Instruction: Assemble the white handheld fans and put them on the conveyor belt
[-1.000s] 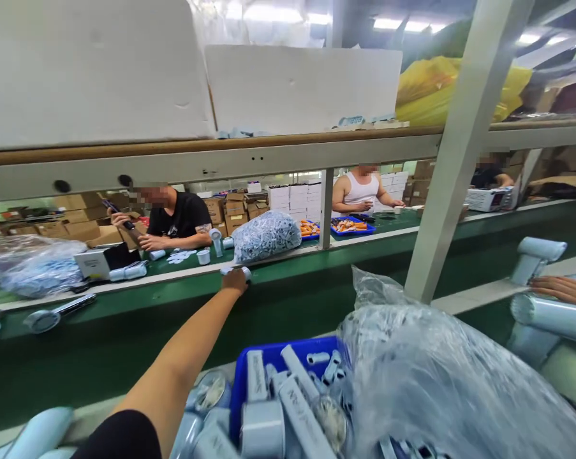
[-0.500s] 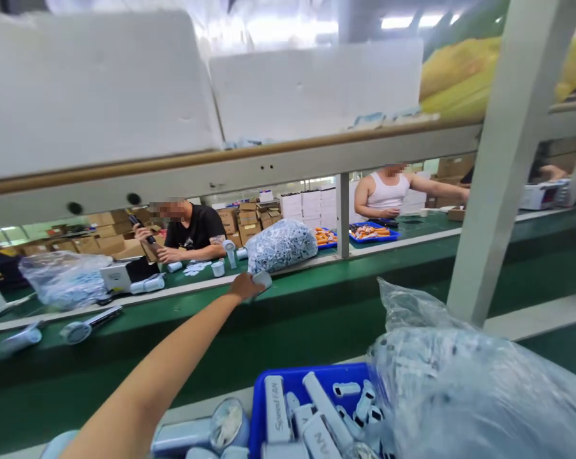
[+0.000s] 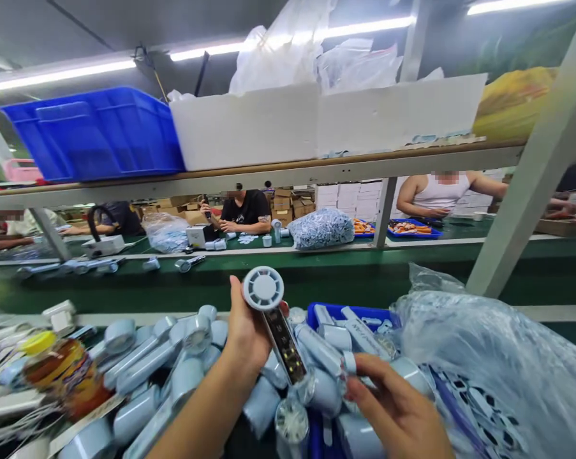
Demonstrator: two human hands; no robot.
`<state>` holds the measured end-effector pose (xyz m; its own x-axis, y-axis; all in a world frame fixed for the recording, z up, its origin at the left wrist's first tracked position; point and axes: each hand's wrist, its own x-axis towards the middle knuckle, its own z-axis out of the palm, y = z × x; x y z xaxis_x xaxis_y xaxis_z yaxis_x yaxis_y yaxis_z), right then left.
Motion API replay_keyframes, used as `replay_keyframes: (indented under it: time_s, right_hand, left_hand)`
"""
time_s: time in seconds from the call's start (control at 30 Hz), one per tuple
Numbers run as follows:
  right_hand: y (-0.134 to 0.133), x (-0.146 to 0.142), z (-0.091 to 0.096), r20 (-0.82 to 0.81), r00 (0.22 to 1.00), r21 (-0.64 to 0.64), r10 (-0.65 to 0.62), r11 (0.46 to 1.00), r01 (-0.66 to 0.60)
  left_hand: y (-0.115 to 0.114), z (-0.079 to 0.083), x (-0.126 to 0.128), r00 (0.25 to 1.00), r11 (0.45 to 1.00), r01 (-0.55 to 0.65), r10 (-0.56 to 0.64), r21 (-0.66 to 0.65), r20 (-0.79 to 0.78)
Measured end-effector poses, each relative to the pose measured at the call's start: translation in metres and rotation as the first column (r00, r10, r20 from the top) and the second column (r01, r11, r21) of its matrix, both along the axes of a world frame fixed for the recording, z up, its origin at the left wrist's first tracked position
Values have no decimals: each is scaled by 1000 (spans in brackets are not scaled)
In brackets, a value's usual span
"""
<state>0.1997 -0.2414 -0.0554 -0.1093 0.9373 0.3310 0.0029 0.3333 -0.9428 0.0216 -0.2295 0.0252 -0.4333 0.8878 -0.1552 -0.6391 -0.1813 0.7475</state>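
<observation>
Back from the far edge of the green conveyor belt [image 3: 316, 280], where it was stretched out half a second ago, the left hand [image 3: 247, 331] is now drawn in close to the body. It has brought with it a small white hand-held fan [image 3: 265, 289] with a round slatted head and a dark, open handle that shows a strip of circuit board. Fingers and thumb are wrapped round the upper handle, and the fan stands nearly upright, its head above the knuckles. So the piece is off the belt and within reach of both hands.

The right hand [image 3: 397, 408], out of view a moment ago, has come up at the lower right. Its fingers are loosely bent, with the tips just beside the fan's lower end and among pale blue plastic cylinders [image 3: 144, 373]. Whether it pinches one I cannot tell.

Those cylinders lie heaped across the near bench. A blue plastic bin [image 3: 330, 312] of similar parts sits behind the hands, and a clear plastic bag [image 3: 498, 370] bulges to the right. At the far left lies an amber bottle with a yellow cap [image 3: 53, 363]. Other people work across the belt.
</observation>
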Motion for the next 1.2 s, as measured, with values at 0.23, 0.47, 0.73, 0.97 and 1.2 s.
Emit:
replay_keyframes:
  time_s: [0.23, 0.47, 0.73, 0.97, 1.2]
  right_hand:
    - [-18, -38, 34, 154, 968, 100, 200, 971, -216]
    - [-23, -57, 30, 178, 973, 125, 148, 977, -172]
    - [-10, -64, 25, -9, 966, -170, 258, 952, -255]
    - [-2, -66, 22, -261, 920, -280, 294, 888, -364]
    - [9, -72, 1, -355, 792, -195, 496, 790, -582]
  left_hand:
    - [-60, -25, -7, 966, 951, 234, -204, 203, -162]
    - [-60, -46, -11, 974, 952, 144, -89, 269, -207]
    - [-62, -48, -10, 781, 978, 118, 15, 170, -624]
    - [-61, -59, -6, 709, 968, 221, -77, 117, -701]
    - [-64, -54, -18, 638, 900, 431, -252, 65, -728]
